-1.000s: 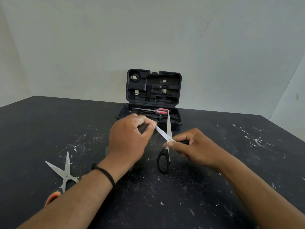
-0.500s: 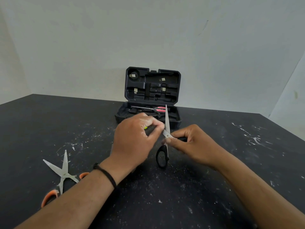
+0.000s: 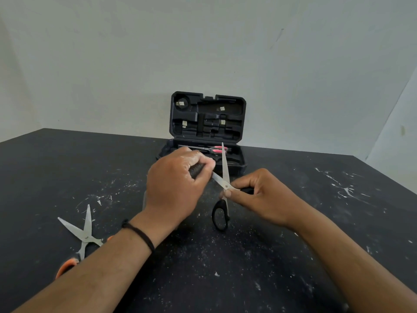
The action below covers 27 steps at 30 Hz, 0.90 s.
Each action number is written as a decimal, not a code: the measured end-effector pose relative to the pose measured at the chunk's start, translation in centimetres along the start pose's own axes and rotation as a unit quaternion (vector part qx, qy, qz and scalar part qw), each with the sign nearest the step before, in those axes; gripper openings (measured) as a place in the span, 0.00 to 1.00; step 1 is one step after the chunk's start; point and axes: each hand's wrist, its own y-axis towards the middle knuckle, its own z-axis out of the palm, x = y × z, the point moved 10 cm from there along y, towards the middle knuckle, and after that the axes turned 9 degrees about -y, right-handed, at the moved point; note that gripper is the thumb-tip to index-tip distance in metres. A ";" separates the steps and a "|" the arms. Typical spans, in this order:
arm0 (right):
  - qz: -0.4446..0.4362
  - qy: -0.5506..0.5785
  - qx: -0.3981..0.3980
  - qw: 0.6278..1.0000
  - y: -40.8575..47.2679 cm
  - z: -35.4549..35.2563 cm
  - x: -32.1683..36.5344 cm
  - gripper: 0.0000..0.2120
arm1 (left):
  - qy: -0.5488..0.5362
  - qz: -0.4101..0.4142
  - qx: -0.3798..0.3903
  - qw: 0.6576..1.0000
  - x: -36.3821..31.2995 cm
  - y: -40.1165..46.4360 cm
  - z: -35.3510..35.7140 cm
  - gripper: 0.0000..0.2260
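Observation:
Black-handled scissors (image 3: 224, 168) stand spread open over the black table (image 3: 225, 279). One blade points straight up and the other slants up-left. My right hand (image 3: 264, 199) pinches them at the pivot and curls round one handle, while the other handle loop hangs free below. My left hand (image 3: 173, 188) grips a dark ridged tool handle (image 3: 196, 169) at the end of the slanted blade. The tool's tip is hidden by my fingers.
An open dark tool case (image 3: 207, 118) stands behind my hands, lid upright, with a pink-handled tool (image 3: 217, 150) in its base. Orange-handled scissors (image 3: 85, 233) lie open at the left, partly under my forearm. White specks cover the table, and a wall is close behind.
My left hand with its tool moved in toward the scissors' pivot, then drew back out along the slanted blade. My right hand has kept its hold.

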 end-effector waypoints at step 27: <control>0.120 0.246 -0.025 0.962 -0.1 0.3 -2.5 0.17 | -0.065 0.004 0.098 0.993 -1.4 -1.2 3.0 0.04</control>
